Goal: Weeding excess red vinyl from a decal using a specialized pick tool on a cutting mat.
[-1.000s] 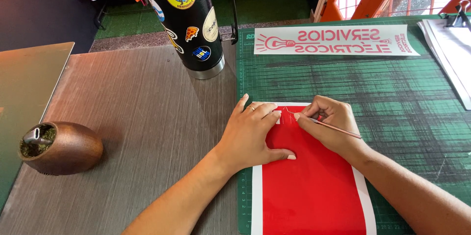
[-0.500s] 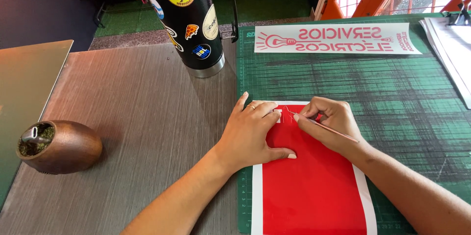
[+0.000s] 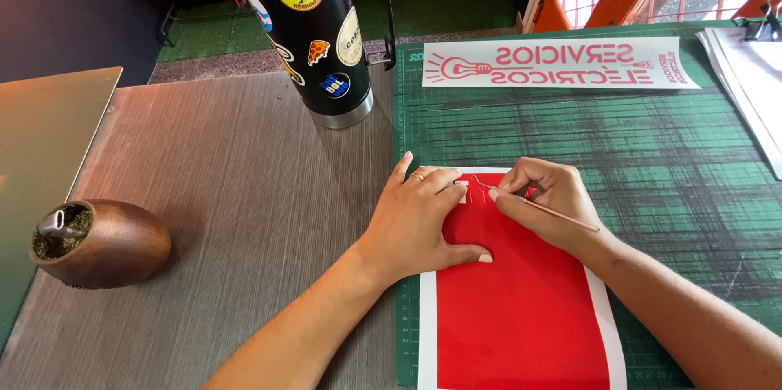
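A red vinyl sheet with white backing lies on a green cutting mat. My left hand presses flat on the sheet's upper left corner, fingers spread, a ring on one finger. My right hand pinches a thin weeding tool like a pen, its tip at the sheet's top edge beside a small lifted piece of vinyl near the left fingertips.
A tall black bottle covered in stickers stands at the mat's far left corner. A white strip with red mirrored lettering lies at the mat's far edge. A brown egg-shaped wooden cup sits on the grey table at left. Papers lie at right.
Both hands stay in place on the sheet's top edge; the view has shifted slightly. The tool tip has barely moved.
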